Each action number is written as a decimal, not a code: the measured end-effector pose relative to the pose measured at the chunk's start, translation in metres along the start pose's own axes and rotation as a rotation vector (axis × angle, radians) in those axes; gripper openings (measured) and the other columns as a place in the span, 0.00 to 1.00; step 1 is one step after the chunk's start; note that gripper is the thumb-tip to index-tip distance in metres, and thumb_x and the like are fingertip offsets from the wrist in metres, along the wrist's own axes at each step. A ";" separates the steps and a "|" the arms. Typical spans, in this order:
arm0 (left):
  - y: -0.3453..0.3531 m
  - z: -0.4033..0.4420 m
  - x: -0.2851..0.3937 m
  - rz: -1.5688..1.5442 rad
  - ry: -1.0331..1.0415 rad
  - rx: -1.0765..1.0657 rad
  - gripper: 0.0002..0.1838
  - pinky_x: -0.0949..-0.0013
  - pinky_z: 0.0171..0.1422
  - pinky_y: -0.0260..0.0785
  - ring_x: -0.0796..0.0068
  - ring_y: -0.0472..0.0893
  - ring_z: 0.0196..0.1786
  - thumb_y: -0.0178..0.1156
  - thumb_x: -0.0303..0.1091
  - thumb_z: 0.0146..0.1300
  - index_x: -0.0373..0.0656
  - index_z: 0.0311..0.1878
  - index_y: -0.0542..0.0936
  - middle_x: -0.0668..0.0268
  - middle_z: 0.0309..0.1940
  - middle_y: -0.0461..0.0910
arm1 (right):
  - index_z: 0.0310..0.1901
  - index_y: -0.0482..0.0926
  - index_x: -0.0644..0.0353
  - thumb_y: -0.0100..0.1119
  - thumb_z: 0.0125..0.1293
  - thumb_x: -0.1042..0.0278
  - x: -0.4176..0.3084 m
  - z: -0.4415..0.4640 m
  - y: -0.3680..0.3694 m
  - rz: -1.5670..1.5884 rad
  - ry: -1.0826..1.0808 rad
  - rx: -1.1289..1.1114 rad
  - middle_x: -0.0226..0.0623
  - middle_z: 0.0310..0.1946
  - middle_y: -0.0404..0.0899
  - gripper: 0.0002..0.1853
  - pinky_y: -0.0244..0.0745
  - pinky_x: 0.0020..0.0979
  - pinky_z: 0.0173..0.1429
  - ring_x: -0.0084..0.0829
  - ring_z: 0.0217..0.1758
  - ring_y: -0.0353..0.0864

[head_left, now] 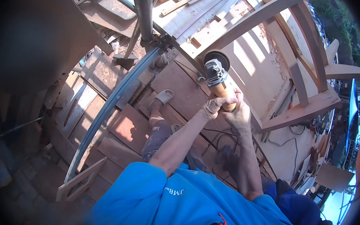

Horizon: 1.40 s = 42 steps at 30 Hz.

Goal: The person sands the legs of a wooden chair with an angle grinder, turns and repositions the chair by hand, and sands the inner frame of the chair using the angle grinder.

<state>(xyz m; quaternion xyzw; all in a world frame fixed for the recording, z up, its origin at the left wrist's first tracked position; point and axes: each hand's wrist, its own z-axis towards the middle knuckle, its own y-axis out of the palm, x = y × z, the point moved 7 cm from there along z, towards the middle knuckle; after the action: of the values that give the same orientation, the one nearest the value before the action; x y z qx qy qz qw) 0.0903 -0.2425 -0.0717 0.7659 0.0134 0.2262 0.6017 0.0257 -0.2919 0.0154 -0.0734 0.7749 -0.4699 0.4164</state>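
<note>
Both my hands are wrapped around the yellow body of an angle grinder (221, 90). Its metal gear head and dark round disc (223, 56) point away from me, beside the corner of a wooden workbench. My left hand (211, 107) closes on the body from the left, near its rear end. On the right side, my right hand (238, 113) holds the same rear part, with some of its fingers hidden behind the tool. A wooden beam (249, 21) runs over the bench just beyond the disc, though I cannot tell whether the disc touches it.
A curved wooden frame (309, 39) stands on the workbench (248, 60) to the right. Wood strips (205, 0) and shavings lie on the bench. A metal post (144, 18) and a curved metal rail (115, 96) rise at left. Boards cover the floor, and cables (290, 142) trail at right.
</note>
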 end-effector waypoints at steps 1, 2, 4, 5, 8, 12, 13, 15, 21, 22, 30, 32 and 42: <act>-0.007 -0.003 -0.008 -0.014 -0.022 -0.002 0.29 0.62 0.68 0.75 0.69 0.83 0.58 0.79 0.31 0.52 0.44 0.57 0.77 0.61 0.54 0.83 | 0.66 0.73 0.53 0.77 0.48 0.62 0.006 -0.004 0.005 -0.024 0.002 -0.016 0.47 0.54 0.86 0.40 0.81 0.45 0.60 0.52 0.57 0.86; -0.009 -0.009 -0.010 -0.044 -0.044 -0.001 0.30 0.62 0.68 0.75 0.69 0.82 0.59 0.78 0.32 0.52 0.44 0.58 0.77 0.61 0.55 0.83 | 0.66 0.72 0.55 0.77 0.48 0.62 0.009 -0.005 0.011 -0.069 -0.017 -0.015 0.49 0.51 0.86 0.40 0.82 0.45 0.57 0.52 0.55 0.87; -0.021 -0.010 -0.010 -0.047 -0.027 0.020 0.30 0.61 0.69 0.75 0.69 0.82 0.59 0.78 0.32 0.52 0.44 0.58 0.76 0.61 0.55 0.82 | 0.66 0.71 0.55 0.77 0.49 0.60 0.013 -0.004 0.021 -0.132 -0.021 -0.040 0.51 0.49 0.87 0.41 0.83 0.45 0.55 0.52 0.53 0.88; -0.024 -0.010 -0.008 -0.051 -0.019 0.027 0.30 0.61 0.69 0.75 0.69 0.81 0.59 0.78 0.33 0.52 0.44 0.59 0.76 0.61 0.55 0.82 | 0.66 0.71 0.55 0.77 0.49 0.60 0.013 -0.001 0.024 -0.154 -0.004 -0.067 0.51 0.48 0.87 0.41 0.82 0.45 0.54 0.53 0.53 0.88; -0.026 -0.006 0.006 -0.025 0.013 0.038 0.29 0.61 0.68 0.76 0.69 0.82 0.59 0.77 0.33 0.52 0.44 0.58 0.77 0.62 0.55 0.82 | 0.65 0.72 0.54 0.76 0.49 0.59 0.008 0.012 0.026 -0.208 0.041 -0.090 0.52 0.48 0.86 0.39 0.82 0.48 0.53 0.55 0.52 0.87; -0.012 0.002 0.019 0.028 0.023 0.033 0.25 0.59 0.68 0.77 0.67 0.82 0.58 0.77 0.35 0.52 0.46 0.54 0.79 0.62 0.54 0.83 | 0.64 0.72 0.53 0.75 0.48 0.60 -0.012 0.018 0.009 -0.197 0.002 -0.031 0.51 0.48 0.86 0.39 0.82 0.48 0.53 0.55 0.53 0.87; -0.008 0.002 0.022 0.038 0.015 0.037 0.25 0.60 0.67 0.77 0.67 0.82 0.58 0.77 0.35 0.52 0.46 0.53 0.79 0.62 0.54 0.83 | 0.64 0.72 0.53 0.75 0.47 0.60 -0.014 0.018 0.006 -0.192 -0.003 -0.024 0.51 0.48 0.86 0.39 0.82 0.48 0.53 0.54 0.53 0.87; -0.008 -0.002 0.021 0.009 0.033 0.028 0.26 0.59 0.68 0.77 0.66 0.82 0.59 0.77 0.35 0.52 0.46 0.54 0.79 0.61 0.54 0.82 | 0.64 0.72 0.54 0.76 0.46 0.59 -0.016 0.014 0.008 -0.217 0.024 -0.051 0.48 0.48 0.87 0.40 0.82 0.47 0.54 0.52 0.53 0.87; -0.032 0.004 0.020 -0.040 0.062 0.014 0.26 0.56 0.68 0.78 0.63 0.83 0.59 0.76 0.36 0.54 0.43 0.55 0.78 0.60 0.54 0.81 | 0.60 0.72 0.55 0.75 0.48 0.56 -0.024 0.020 0.024 -0.258 0.010 -0.055 0.46 0.44 0.87 0.37 0.82 0.48 0.52 0.51 0.50 0.88; -0.029 0.008 0.023 -0.017 0.064 0.009 0.25 0.58 0.66 0.79 0.63 0.84 0.58 0.76 0.36 0.55 0.43 0.54 0.78 0.60 0.54 0.82 | 0.60 0.72 0.55 0.75 0.49 0.54 -0.030 0.022 0.019 -0.266 -0.060 0.004 0.46 0.43 0.87 0.36 0.82 0.48 0.52 0.51 0.50 0.87; 0.031 -0.003 0.017 -0.005 0.042 -0.058 0.25 0.63 0.63 0.80 0.71 0.85 0.52 0.80 0.32 0.52 0.41 0.52 0.80 0.62 0.47 0.86 | 0.64 0.72 0.61 0.79 0.52 0.58 -0.026 -0.011 -0.019 -0.114 -0.063 0.092 0.50 0.43 0.88 0.39 0.85 0.43 0.49 0.50 0.48 0.91; 0.023 -0.016 0.012 -0.038 0.027 -0.018 0.26 0.63 0.63 0.80 0.70 0.85 0.52 0.79 0.32 0.52 0.41 0.52 0.80 0.62 0.48 0.85 | 0.64 0.72 0.61 0.78 0.51 0.59 -0.028 -0.019 -0.013 -0.117 -0.023 0.057 0.50 0.43 0.88 0.39 0.85 0.44 0.50 0.50 0.48 0.91; -0.028 -0.010 0.004 -0.112 0.052 -0.002 0.27 0.49 0.73 0.74 0.55 0.80 0.66 0.75 0.36 0.56 0.43 0.57 0.75 0.56 0.57 0.80 | 0.63 0.72 0.59 0.74 0.50 0.60 -0.013 0.007 0.026 -0.333 0.079 -0.146 0.47 0.48 0.87 0.37 0.83 0.46 0.56 0.49 0.55 0.88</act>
<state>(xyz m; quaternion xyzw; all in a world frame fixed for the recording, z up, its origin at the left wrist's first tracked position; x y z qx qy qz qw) 0.0974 -0.2240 -0.0942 0.7572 0.0715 0.2119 0.6137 0.0460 -0.2759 0.0013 -0.2122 0.7998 -0.4775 0.2953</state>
